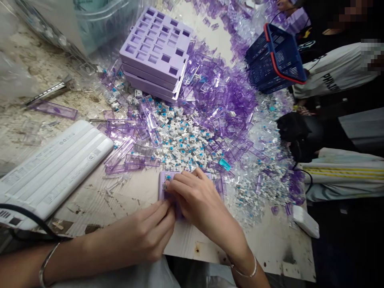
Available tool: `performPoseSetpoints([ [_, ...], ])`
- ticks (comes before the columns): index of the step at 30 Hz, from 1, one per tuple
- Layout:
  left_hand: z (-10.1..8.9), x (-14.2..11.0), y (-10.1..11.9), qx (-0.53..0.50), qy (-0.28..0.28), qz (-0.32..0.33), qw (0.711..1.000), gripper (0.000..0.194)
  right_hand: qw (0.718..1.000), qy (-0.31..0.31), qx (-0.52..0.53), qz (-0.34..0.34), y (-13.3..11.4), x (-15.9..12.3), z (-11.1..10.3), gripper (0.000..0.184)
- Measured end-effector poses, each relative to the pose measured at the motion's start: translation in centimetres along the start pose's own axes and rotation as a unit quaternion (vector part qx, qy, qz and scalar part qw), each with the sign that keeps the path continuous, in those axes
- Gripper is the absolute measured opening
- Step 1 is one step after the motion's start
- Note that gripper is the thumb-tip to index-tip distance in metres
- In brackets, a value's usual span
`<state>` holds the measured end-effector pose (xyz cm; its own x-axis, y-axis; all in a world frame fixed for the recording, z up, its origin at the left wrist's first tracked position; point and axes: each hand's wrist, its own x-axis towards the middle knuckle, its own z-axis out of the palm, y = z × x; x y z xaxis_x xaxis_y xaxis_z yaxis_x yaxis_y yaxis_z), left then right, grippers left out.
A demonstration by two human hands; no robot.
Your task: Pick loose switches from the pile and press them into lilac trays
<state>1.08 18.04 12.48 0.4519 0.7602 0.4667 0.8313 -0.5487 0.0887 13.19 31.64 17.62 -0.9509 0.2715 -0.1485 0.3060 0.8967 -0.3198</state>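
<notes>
Right hand (196, 202) was pinched down on a switch (164, 185) in the purple tray (162, 193); left hand (147, 232) curled just beside it, can't tell what it held.

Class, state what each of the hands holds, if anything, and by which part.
The right hand pinches a small switch by its side; the left hand seems to grip the lower edge of a purple plastic tray.

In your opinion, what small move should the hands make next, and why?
Probably the right hand should press the small switch part at its fingertips down into the lilac tray. The part appears to sit right over the tray, and the left hand lies against the tray's edge. The fingers hide most of the tray, so this is uncertain.
</notes>
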Motion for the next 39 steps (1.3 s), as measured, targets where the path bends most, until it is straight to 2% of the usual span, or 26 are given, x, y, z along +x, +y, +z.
performPoseSetpoints([
  [6, 0.2, -0.3, 0.1, -0.002, -0.003, 0.005, 1.0, 0.03, 0.998, 0.05, 0.037, 0.016, 0.2, -0.5, 1.1, 0.025],
  [10, 0.4, -0.4, 0.1, -0.016, 0.023, -0.009, 1.0, 0.028, 0.988, 0.11, 0.112, 0.006, 1.7, -2.9, 0.9, 0.022],
  [14, 0.4, 0.1, 0.1, -0.061, 0.065, 0.002, 0.996, 0.042, 0.954, 0.228, 0.16, 0.114, 4.1, -7.3, 0.1, 0.032],
  [16, 0.3, 0.3, 0.2, -0.083, 0.072, 0.022, 0.994, 0.044, 0.95, 0.224, 0.14, 0.164, 5.3, -9.1, 0.1, 0.031],
  [20, 0.2, 0.4, 0.7, -0.116, 0.063, 0.052, 0.99, 0.039, 0.968, 0.124, 0.101, 0.193, 6.4, -10.9, 0.9, 0.036],
  [22, 0.2, 0.4, 0.8, -0.129, 0.058, 0.065, 0.988, 0.037, 0.973, 0.088, 0.082, 0.196, 6.5, -11.0, 1.5, 0.043],
  [25, 0.4, 0.4, 0.9, -0.132, 0.058, 0.074, 0.987, 0.039, 0.975, 0.089, 0.035, 0.201, 6.6, -10.4, 2.5, 0.051],
  [28, 0.7, 0.5, 0.9, -0.122, 0.058, 0.066, 0.989, 0.041, 0.974, 0.129, -0.038, 0.183, 7.2, -9.2, 3.5, 0.057],
  [32, 0.9, 0.4, 1.0, -0.102, 0.048, 0.063, 0.992, 0.038, 0.965, 0.19, -0.138, 0.12, 8.3, -7.1, 4.2, 0.06],
  [36, 1.0, 0.2, 1.0, -0.087, 0.043, 0.047, 0.994, 0.036, 0.951, 0.225, -0.202, 0.063, 9.0, -5.1, 3.8, 0.051],
  [39, 1.0, 0.3, 0.9, -0.063, 0.035, 0.037, 0.997, 0.036, 0.94, 0.247, -0.23, 0.054, 9.4, -4.2, 3.6, 0.047],
])
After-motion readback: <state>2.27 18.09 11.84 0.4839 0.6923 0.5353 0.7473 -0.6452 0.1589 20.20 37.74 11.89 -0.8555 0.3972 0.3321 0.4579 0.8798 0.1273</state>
